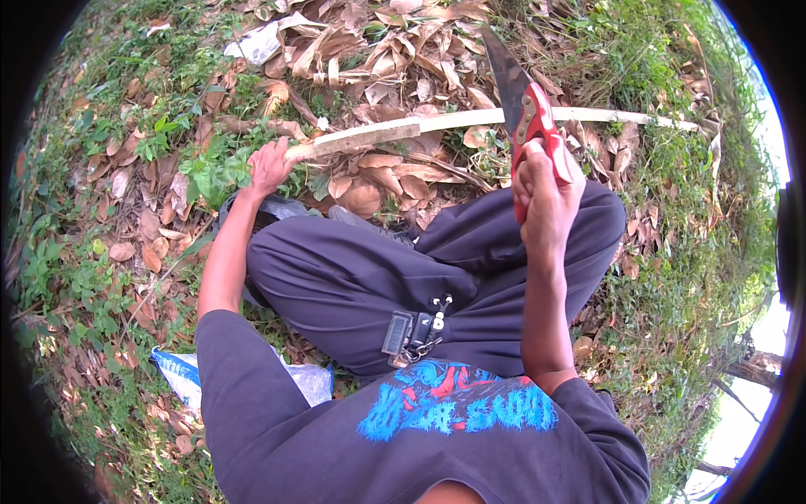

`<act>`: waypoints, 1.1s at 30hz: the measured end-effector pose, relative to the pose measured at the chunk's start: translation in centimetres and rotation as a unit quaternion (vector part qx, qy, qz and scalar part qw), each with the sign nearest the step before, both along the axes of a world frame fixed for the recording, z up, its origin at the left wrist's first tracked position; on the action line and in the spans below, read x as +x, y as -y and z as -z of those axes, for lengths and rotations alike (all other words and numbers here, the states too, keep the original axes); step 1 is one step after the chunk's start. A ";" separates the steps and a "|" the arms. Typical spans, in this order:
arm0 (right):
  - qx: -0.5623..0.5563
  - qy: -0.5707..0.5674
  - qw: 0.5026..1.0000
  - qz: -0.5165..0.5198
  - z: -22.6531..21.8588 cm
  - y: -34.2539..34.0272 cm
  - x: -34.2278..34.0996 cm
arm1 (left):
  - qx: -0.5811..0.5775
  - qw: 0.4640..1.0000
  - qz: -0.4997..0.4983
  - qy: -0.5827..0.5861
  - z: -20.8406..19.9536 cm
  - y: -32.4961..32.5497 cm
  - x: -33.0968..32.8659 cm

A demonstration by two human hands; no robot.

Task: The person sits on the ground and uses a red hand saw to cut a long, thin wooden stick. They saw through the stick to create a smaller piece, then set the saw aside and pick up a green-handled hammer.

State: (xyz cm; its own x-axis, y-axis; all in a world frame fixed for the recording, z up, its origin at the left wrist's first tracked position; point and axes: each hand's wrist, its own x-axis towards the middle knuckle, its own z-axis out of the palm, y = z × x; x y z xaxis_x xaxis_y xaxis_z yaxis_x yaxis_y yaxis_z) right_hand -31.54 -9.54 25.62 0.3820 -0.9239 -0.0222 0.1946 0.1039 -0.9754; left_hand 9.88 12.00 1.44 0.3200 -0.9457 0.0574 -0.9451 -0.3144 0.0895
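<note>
My left hand [270, 166] is closed round the near-left end of a long, pale bamboo or wood strip [365, 137]. The strip runs across in front of my knees, thicker on its left part and thinner and slightly bowed toward the right. My right hand [547, 189] grips the red handle of a knife [508, 76], whose dark, pointed blade is tilted up and away to the left. In this view the blade and handle cross over the strip; I cannot tell whether they touch it. No teeth can be made out along the blade's edge.
I sit cross-legged in dark trousers [353, 269] on ground with dry leaves [386, 63] and green plants [206, 172]. A blue-and-white plastic bag [311, 384] lies by my left side. White crumpled litter [256, 44] rests among leaves ahead. Branches [751, 374] show at the right edge.
</note>
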 end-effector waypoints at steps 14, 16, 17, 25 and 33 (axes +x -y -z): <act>-0.371 -0.359 0.849 0.115 13.7 7.6 11.5 | 0.114 0.991 -0.024 -0.070 -4.1 2.2 0.7; -0.380 -0.411 0.821 0.109 15.5 9.1 12.8 | 0.106 0.990 -0.035 -0.084 -4.5 2.3 0.4; -0.378 -0.426 0.815 0.106 16.6 9.9 13.4 | 0.103 0.990 -0.037 -0.092 -4.5 2.4 0.2; -0.467 -0.457 0.753 0.075 22.0 12.2 16.4 | 0.163 0.977 -0.063 -0.124 -7.5 2.8 -0.1; -0.440 -0.456 0.770 0.071 24.3 13.2 17.4 | 0.217 0.962 -0.033 -0.161 -9.7 2.5 -1.6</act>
State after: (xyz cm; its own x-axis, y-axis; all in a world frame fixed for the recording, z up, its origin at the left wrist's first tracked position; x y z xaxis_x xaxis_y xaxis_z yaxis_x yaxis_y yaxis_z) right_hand -14.16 -22.72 1.33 0.4722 -0.7653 0.4374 -0.6647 -0.6350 -0.3936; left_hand 8.24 9.47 11.16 0.3150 -0.8358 -0.4497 -0.8672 -0.4460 0.2215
